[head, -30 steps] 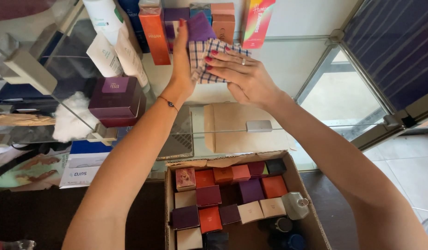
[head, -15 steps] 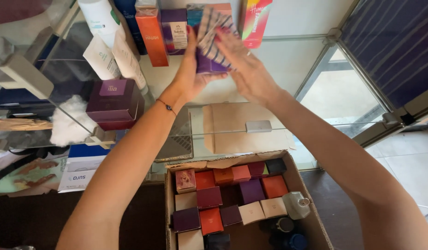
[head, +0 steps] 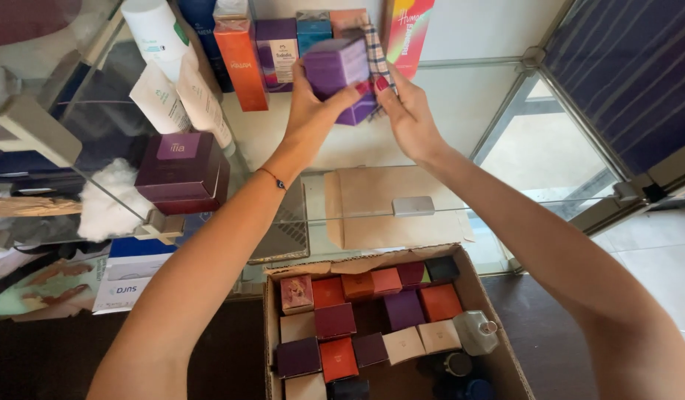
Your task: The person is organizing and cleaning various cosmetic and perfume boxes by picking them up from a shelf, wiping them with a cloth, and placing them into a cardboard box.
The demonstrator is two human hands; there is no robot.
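Left hand (head: 313,111) gripping purple box (head: 338,70), right hand (head: 409,111) pinching checked cloth (head: 377,52) (against box) — above glass shelf (head: 461,96)

Daylit glass shelves (head: 461,111) meet a metal-framed window (head: 550,159) above pale floor tiles (head: 653,259).

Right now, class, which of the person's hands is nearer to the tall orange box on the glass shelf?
Left. The left hand grips the purple box just right of the tall orange box. The right hand is farther right, beyond the purple box, with a checked cloth.
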